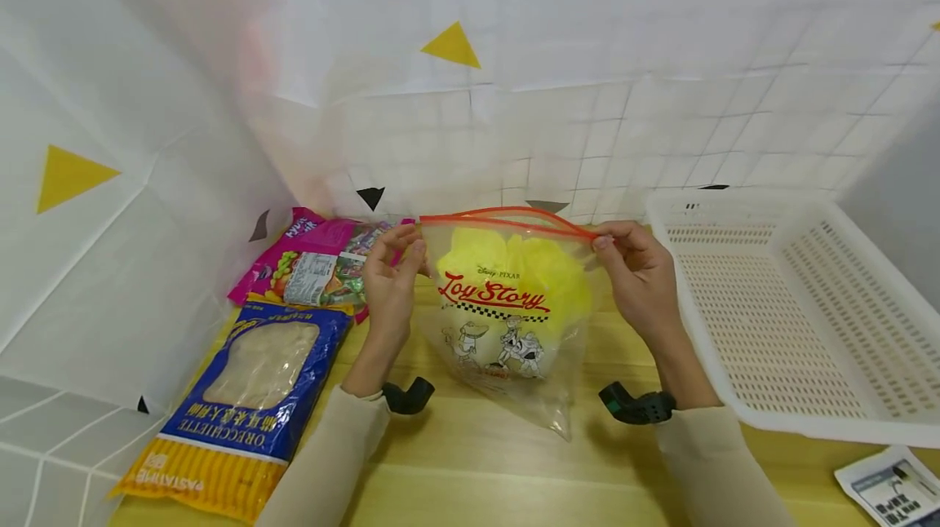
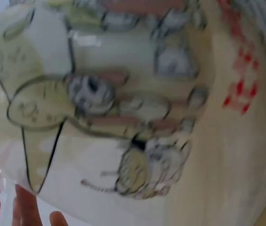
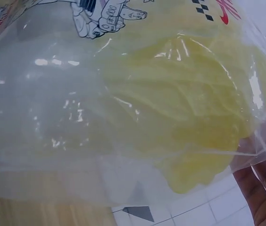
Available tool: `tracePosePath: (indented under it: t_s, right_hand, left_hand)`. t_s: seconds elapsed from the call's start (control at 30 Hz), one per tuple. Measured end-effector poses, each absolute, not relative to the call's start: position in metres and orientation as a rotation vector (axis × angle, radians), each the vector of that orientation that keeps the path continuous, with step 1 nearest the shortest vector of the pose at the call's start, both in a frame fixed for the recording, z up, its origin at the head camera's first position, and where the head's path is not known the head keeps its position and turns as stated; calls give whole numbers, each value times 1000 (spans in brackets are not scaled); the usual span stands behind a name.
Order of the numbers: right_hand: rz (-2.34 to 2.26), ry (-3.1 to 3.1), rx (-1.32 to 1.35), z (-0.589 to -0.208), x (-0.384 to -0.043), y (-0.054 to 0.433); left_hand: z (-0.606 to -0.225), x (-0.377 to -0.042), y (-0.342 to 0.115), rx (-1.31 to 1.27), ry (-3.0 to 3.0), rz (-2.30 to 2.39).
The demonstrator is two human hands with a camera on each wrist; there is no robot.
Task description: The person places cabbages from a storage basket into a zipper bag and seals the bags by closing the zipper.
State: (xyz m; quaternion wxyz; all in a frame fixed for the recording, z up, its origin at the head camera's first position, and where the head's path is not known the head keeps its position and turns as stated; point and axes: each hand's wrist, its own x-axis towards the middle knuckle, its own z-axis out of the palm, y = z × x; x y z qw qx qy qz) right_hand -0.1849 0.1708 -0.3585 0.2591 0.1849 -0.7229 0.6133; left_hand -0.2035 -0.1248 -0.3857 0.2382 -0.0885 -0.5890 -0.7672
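Observation:
A clear zip bag (image 1: 507, 347) with a red zip strip and "Toy Story" print stands upright on the wooden table. Something soft and yellow (image 1: 529, 258) shows through its upper part, with a pale mass below. At the right end of the strip, my right hand (image 1: 642, 278) pinches the bag's top corner between thumb and fingers. The zip's two strips bow apart in the middle. Beside the bag's upper left edge is my left hand (image 1: 392, 278), fingers loosely bent and spread. The printed bag side (image 2: 123, 103) fills the left wrist view, with the left fingertips (image 2: 27, 207) at its lower corner.
A blue and yellow orecchiette pasta bag (image 1: 242, 396) lies on the left, with a pink candy bag (image 1: 316, 262) behind it. To the right stands a white perforated basket (image 1: 723, 396). A small pouch (image 1: 892, 486) sits at the lower right. White sheeting (image 1: 587, 13) encloses the back.

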Motion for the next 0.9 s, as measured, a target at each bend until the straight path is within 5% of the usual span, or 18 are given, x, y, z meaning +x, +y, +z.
tracePosePath:
  t_s: [0.9]
  right_hand:
    - [1414, -1826, 551, -319, -161, 177]
  left_hand:
    - [-339, -181, -149, -382, -1604, -2005]
